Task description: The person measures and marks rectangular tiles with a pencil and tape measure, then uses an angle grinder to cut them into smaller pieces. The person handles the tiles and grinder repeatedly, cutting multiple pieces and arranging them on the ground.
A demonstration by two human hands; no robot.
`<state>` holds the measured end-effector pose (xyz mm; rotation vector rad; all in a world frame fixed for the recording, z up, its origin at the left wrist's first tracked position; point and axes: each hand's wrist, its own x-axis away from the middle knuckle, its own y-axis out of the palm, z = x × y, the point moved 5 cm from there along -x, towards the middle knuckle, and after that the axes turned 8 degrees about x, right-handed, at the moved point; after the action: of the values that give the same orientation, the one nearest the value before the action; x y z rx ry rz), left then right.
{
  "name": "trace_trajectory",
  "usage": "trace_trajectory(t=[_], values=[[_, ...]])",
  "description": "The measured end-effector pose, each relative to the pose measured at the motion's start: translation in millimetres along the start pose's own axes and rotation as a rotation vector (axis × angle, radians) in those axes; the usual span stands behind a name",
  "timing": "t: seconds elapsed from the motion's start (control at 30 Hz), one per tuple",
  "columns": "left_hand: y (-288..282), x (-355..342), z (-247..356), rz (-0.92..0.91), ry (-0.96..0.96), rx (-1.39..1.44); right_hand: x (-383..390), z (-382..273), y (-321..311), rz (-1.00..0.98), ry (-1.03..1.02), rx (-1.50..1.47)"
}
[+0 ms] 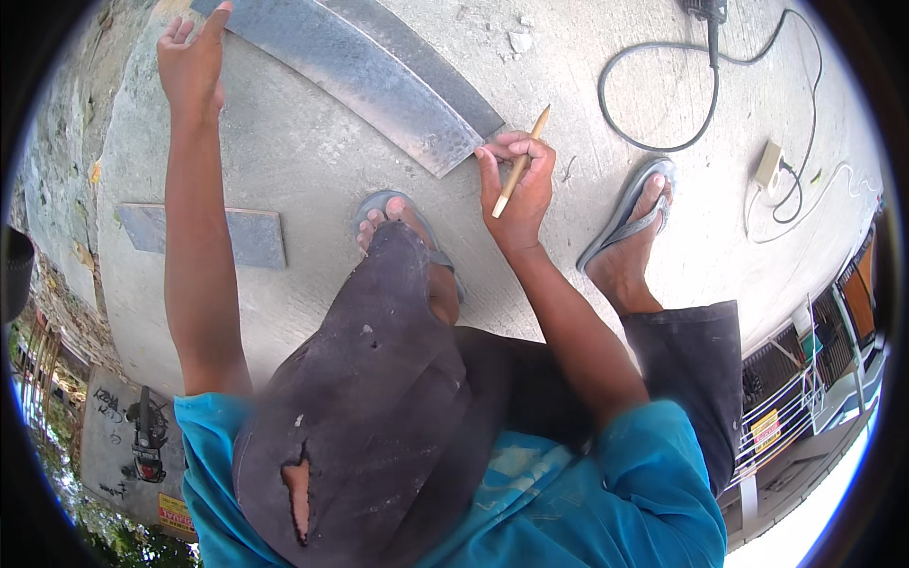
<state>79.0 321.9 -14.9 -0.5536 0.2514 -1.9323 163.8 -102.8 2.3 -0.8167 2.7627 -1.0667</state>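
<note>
A long grey metal angle bar (379,95) lies on the concrete, running from the upper left down to the middle. My left hand (194,71) is at its far left end, thumb extended against the edge and the other fingers apart, partly curled. My right hand (523,194) holds a tan pencil (519,170) between the fingers, its pointed tip up and away from me and its pale end towards me. The right thumb and forefinger come up to the bar's near right corner; whether they press on it I cannot tell.
A short flat grey metal piece (204,235) lies under my left forearm. My sandalled feet stand near the bar. A corded power tool (705,9) is at the upper right, its black cable (653,147) looping over the concrete. Further right lies a pale socket box (769,166).
</note>
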Motion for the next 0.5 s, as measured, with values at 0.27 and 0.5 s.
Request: trace_trajectory(t=[0.27,0.5], values=[[47,115,8,0.046,-0.120,0.380,-8,-9,-13,0.036,-0.124,-0.088],[58,126,20,0.025,-0.207,0.035,-76,-63,-19,-0.074,-0.326,-0.183]])
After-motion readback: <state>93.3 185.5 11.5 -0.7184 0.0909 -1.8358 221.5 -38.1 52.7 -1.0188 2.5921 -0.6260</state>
